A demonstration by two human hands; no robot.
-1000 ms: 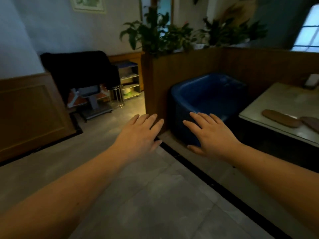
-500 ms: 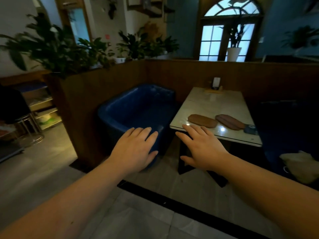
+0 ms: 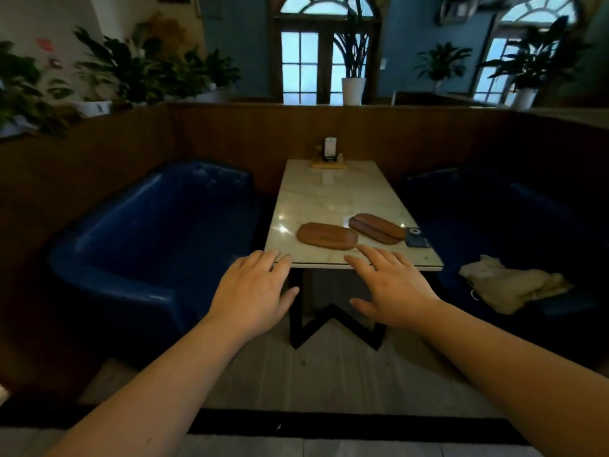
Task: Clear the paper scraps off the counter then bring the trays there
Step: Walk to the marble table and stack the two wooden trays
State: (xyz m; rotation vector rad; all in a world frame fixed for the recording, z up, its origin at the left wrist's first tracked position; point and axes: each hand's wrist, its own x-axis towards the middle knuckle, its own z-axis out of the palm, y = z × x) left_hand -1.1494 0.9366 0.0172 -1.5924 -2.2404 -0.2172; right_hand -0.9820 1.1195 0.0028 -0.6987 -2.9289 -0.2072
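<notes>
Two oblong brown wooden trays lie on the near end of a pale marble table [image 3: 333, 196]: the left tray [image 3: 327, 236] and, slightly farther and to the right, the right tray [image 3: 377, 228]. My left hand [image 3: 252, 293] is held out flat, palm down, in front of the table's near left corner, fingers apart, holding nothing. My right hand [image 3: 390, 286] is also flat and empty, its fingertips near the table's front edge just short of the left tray. Neither hand touches a tray.
Blue padded seats stand on both sides of the table, the left seat [image 3: 148, 232] and the right seat [image 3: 514, 219], which holds a cream cloth bundle [image 3: 507, 283]. A dark card [image 3: 416, 239] lies at the table's right edge, a small stand [image 3: 329, 155] at its far end. Wooden partitions with plants surround the booth.
My view has swung right and closer, so the table now sits straight ahead. Both open hands have come up to its near edge.
</notes>
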